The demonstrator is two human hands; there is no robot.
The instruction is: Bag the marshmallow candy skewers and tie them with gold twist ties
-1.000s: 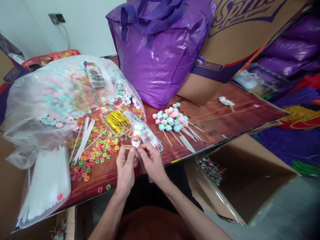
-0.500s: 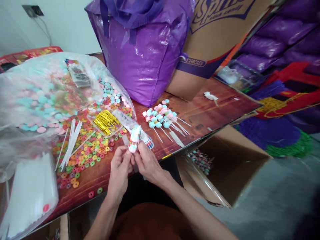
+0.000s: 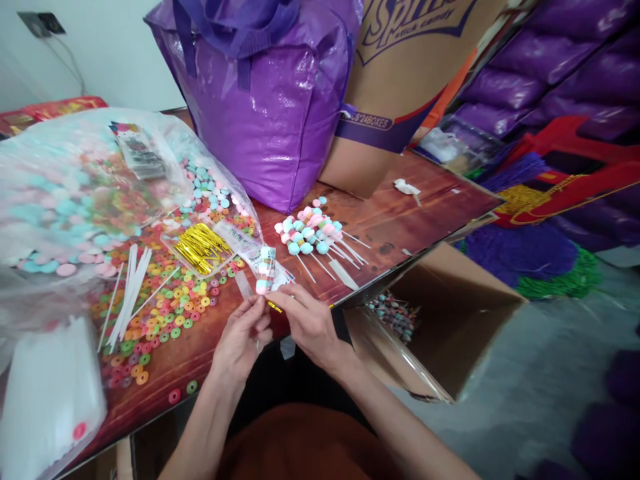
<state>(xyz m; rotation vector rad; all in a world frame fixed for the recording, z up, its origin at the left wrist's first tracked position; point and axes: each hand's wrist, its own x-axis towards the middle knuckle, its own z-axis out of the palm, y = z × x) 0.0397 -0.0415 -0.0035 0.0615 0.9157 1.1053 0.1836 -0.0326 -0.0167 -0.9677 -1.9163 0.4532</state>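
Just over the table's front edge, my left hand (image 3: 243, 331) pinches the lower end of a wrapped candy stick (image 3: 267, 269), whose pink and blue candies show through a printed clear wrapper. My right hand (image 3: 309, 320) is closed on a short gold twist tie (image 3: 274, 306) right beside the wrapper's base. A clear tray of gold twist ties (image 3: 203, 247) lies a little beyond my left hand. To the right, several unwrapped candy sticks (image 3: 313, 230) are heaped with their white sticks towards me. Flat printed wrappers (image 3: 283, 276) lie partly hidden behind my right hand.
Loose ring candies (image 3: 173, 310) and white sticks (image 3: 129, 293) cover the left of the table. A clear bag of candies (image 3: 55, 200) lies behind them. A purple bag (image 3: 260, 113) and a carton (image 3: 400, 87) stand at the back. An open box (image 3: 450, 333) sits below the right edge.
A gold twist tie now shows in my right hand at the wrapper's base. My right hand has turned over more, knuckles up. The whole view has shifted slightly, with the scene moving left.
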